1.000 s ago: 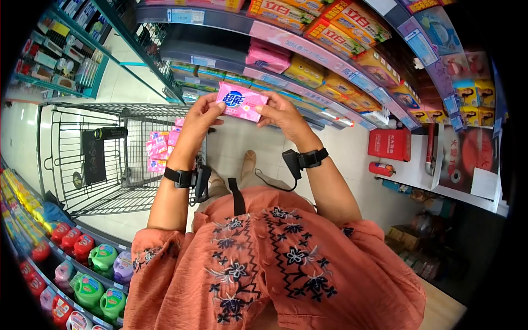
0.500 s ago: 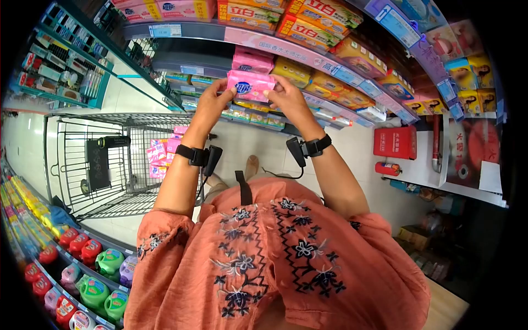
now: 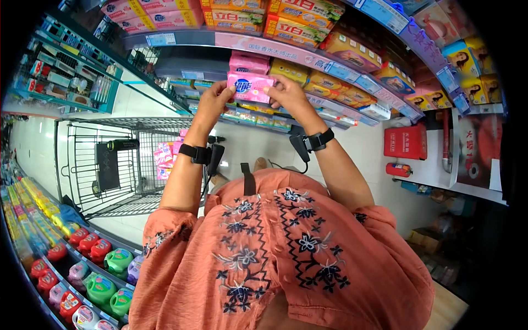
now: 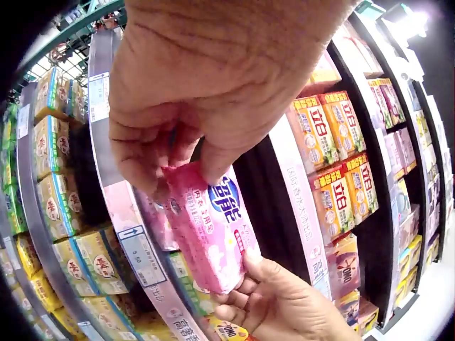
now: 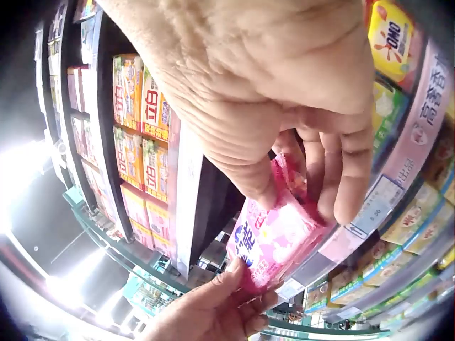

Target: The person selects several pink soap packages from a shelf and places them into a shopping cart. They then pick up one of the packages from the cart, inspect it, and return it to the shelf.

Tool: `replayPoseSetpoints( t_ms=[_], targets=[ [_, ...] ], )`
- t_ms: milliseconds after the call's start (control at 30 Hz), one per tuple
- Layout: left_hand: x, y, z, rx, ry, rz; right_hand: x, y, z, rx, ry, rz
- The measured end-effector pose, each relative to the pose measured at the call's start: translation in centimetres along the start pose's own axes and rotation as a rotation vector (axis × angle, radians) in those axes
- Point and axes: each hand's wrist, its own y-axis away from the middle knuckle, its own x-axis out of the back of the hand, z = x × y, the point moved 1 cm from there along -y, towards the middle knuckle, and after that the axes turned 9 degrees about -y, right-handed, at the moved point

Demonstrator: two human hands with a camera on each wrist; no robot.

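Between both hands is a pink soap pack point(image 3: 250, 88) with a blue logo, held up in front of the shelf. My left hand point(image 3: 213, 103) pinches its left end, thumb on the printed face and fingers behind. At the other end my right hand point(image 3: 290, 97) pinches the pack the same way. In the left wrist view the soap pack point(image 4: 213, 227) slants between the two hands, its printed face showing. The right wrist view shows the crimped end of the soap pack point(image 5: 274, 231) near the right fingers. Just behind it, more pink packs point(image 3: 248, 62) sit on the shelf.
A wire shopping cart point(image 3: 99, 170) stands at the left, with several pink packs point(image 3: 164, 157) inside. Boxed soaps line the shelf point(image 3: 242, 43) ahead. Detergent bottles point(image 3: 99, 289) fill the lower left shelf. A red box point(image 3: 404, 142) and fire extinguisher point(image 3: 399, 169) are at the right.
Both hands have moved the soap pack forward and up, from over the floor to in front of the shelved pink packs. The head view has shifted slightly. Both hands keep their hold.
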Motion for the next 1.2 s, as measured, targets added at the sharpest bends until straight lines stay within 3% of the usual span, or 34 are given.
replayPoseSetpoints(
  t_ms=[100,200,500,600,1000,1100,1200],
  targets=[
    [-0.5,-0.7,-1.1,-0.002,-0.025,-0.003,-0.8,0.4,0.0,0.087,0.144,0.091],
    [-0.9,-0.8,-0.7,-0.019,-0.079,0.041,-1.3,-1.1,2.1,0.404,0.396,0.201],
    [-0.9,-3.8,-1.3,-0.124,-0.106,0.075,-1.9,-2.5,2.2,0.438,0.532,0.331],
    [-0.7,-4.7,-1.1,-0.151,-0.08,0.061,-2.3,-2.8,2.0,0.61,0.613,0.394],
    [-0.3,-7.8,-0.6,-0.232,-0.086,0.152,-3.9,-2.4,-1.0,0.283,0.385,0.3],
    [-0.5,-8.5,-0.5,-0.242,-0.09,0.168,-3.5,-4.5,1.5,0.505,0.563,0.396],
    [-0.8,-9.6,-0.4,-0.229,-0.113,0.166,-3.3,-5.0,1.4,0.499,0.627,0.405]
  ],
)
